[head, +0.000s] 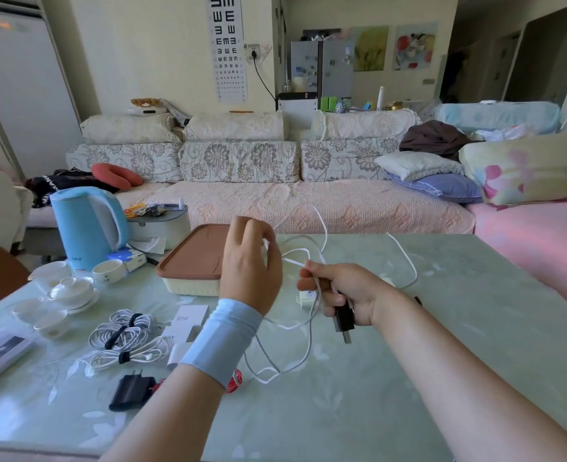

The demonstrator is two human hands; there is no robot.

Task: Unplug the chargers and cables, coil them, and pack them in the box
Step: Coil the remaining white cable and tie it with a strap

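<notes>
A: Well, why hold the cable [309, 348] up like that?
B: Its plug [344, 320] sits clamped in the right hand [342, 291] as anchor; the left hand [248, 261] pinches a loop, probably for coiling. Slack trails onto the table [409, 378].

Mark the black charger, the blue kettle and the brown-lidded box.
black charger [130, 393]: head view, middle of its body.
blue kettle [78, 228]: head view, its side wall.
brown-lidded box [193, 253]: head view, bare part of the lid.
</notes>
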